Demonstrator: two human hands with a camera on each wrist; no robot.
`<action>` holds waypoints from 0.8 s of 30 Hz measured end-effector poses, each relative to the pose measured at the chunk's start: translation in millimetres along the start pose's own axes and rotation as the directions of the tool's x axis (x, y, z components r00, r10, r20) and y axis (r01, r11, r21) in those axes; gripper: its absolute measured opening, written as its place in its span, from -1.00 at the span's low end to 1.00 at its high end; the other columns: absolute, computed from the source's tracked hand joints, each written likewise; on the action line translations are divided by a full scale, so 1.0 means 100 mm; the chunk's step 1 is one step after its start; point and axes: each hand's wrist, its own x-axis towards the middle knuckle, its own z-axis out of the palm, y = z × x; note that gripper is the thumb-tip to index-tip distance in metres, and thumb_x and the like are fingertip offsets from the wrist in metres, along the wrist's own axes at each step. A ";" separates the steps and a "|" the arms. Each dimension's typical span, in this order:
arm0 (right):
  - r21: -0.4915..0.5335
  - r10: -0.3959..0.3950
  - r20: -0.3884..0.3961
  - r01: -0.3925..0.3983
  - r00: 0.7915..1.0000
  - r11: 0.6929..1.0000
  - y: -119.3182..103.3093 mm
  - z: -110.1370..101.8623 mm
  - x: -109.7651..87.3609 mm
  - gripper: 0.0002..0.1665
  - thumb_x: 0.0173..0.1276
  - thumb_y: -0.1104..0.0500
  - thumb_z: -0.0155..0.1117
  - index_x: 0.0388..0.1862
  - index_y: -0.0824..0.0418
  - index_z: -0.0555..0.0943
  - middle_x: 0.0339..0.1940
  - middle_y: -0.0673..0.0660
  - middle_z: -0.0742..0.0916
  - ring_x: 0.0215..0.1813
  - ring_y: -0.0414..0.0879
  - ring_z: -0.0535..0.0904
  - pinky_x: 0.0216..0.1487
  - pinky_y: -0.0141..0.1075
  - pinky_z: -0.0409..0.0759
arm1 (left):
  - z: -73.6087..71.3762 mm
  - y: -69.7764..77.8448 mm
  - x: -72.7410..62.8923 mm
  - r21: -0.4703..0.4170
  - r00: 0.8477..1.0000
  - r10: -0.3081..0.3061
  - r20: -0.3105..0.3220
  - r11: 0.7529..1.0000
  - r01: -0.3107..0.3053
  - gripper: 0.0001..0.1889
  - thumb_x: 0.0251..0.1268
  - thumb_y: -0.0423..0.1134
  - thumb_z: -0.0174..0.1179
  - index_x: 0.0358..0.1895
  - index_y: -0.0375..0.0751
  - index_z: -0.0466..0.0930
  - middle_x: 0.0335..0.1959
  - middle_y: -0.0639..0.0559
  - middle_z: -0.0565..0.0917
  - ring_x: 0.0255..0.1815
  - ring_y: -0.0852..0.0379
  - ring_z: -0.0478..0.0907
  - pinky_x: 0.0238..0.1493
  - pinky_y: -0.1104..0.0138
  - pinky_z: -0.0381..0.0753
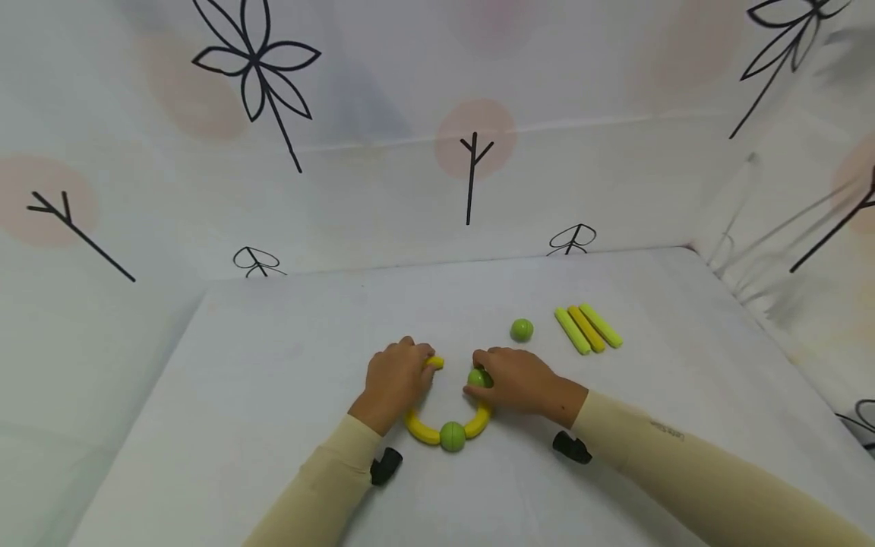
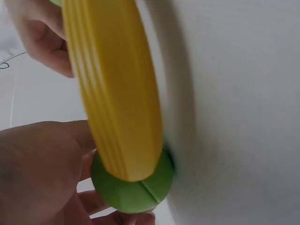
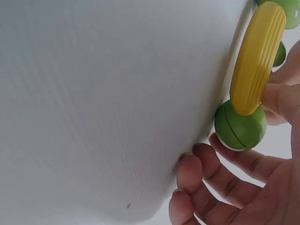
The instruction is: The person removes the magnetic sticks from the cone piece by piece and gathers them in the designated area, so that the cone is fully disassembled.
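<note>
A partial ring of curved yellow rods and green balls lies on the white table. My left hand (image 1: 399, 377) pinches a yellow rod (image 1: 437, 363), whose end pokes past the fingertips in the head view. In the left wrist view, those fingers also lie around a green ball (image 2: 124, 190), with a curved yellow rod (image 2: 115, 89) meeting it. My right hand (image 1: 517, 377) grips another green ball (image 1: 479, 378) between thumb and fingers. A curved rod (image 1: 480, 420) runs from it to the green ball (image 1: 453, 437) at the near side. The left curved rod (image 1: 422, 430) meets that ball too.
A loose green ball (image 1: 522, 330) lies beyond my right hand. To its right, three straight rods lie side by side: a lime rod (image 1: 572, 331), a yellow rod (image 1: 586, 329) and another lime rod (image 1: 601, 327). A patterned white cloth (image 1: 383, 190) stands behind the table.
</note>
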 end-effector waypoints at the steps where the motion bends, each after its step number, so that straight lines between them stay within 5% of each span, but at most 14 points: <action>1: -0.002 -0.004 -0.002 0.004 1.000 1.000 0.00 0.00 -0.02 -0.62 0.34 -0.12 0.35 -0.11 0.15 0.62 -0.44 -0.04 0.57 -0.40 -0.17 0.42 -0.40 -0.33 0.38 | -0.01 0.00 -0.01 0.007 1.000 -0.004 0.004 1.000 0.004 -0.72 0.36 -0.08 0.29 0.07 -0.04 0.72 -0.15 -0.02 0.70 -0.26 0.03 0.63 -0.28 0.15 0.64; 6: 0.016 -0.011 -0.032 0.011 0.999 1.000 -0.01 0.01 -0.08 -0.64 0.37 -0.06 0.32 -0.04 0.16 0.64 -0.32 -0.04 0.65 -0.32 -0.18 0.47 -0.27 -0.30 0.50 | -0.06 -0.02 -0.12 0.068 0.995 -0.055 0.088 0.997 0.049 -0.59 0.38 0.02 0.23 0.19 -0.07 0.63 -0.08 -0.08 0.64 -0.21 0.00 0.59 -0.23 0.13 0.63; 11: 0.051 -0.034 -0.053 0.036 0.998 0.998 -0.01 0.01 -0.13 -0.62 0.40 -0.01 0.32 0.09 0.15 0.61 -0.04 0.05 0.73 -0.12 -0.16 0.58 0.03 -0.17 0.62 | -0.07 -0.04 -0.22 0.024 0.972 -0.119 0.201 0.993 0.116 -0.50 0.38 0.05 0.21 0.27 -0.12 0.50 -0.13 -0.10 0.63 -0.42 0.04 0.51 -0.43 0.20 0.55; 24: 0.069 -0.075 -0.016 0.076 0.997 0.995 0.00 0.06 -0.36 -0.68 0.37 -0.02 0.33 0.01 0.10 0.64 -0.27 -0.10 0.65 -0.27 -0.24 0.46 -0.16 -0.25 0.53 | -0.05 -0.07 -0.18 -0.154 0.980 -0.099 0.175 0.980 0.127 -0.57 0.33 -0.02 0.30 0.15 -0.15 0.53 -0.14 -0.07 0.62 -0.52 0.10 0.44 -0.50 0.31 0.43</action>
